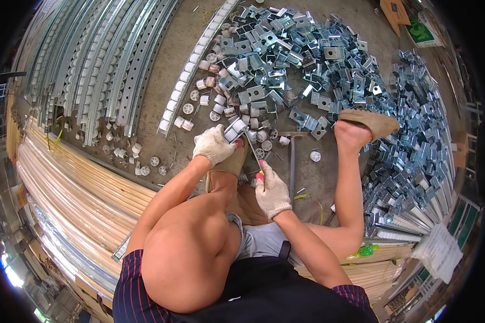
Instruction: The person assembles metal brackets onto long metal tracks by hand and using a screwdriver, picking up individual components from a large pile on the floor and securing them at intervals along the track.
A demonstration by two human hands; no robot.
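My left hand point(214, 145), in a white knit glove, is closed round a short metal roller bracket point(235, 130) with white rollers in it. My right hand point(273, 192), gloved too, grips a screwdriver-like tool point(253, 149) with a thin metal shaft; its handle is mostly hidden in the fingers. The shaft's tip meets the bracket's right side. Loose white rollers point(219, 100) lie just beyond my hands. A hammer point(292, 167) rests on the floor right of the bracket, its head pointing away from me.
A big heap of bent metal brackets point(307, 54) spreads ahead, and another point(409, 156) lies right. One long roller rail point(186, 75) runs away from me. Stacked rails point(108, 59) fill the far left, with wrapped cream tubes point(81, 167) nearer. My sandalled foot point(366, 124) stands beside the brackets.
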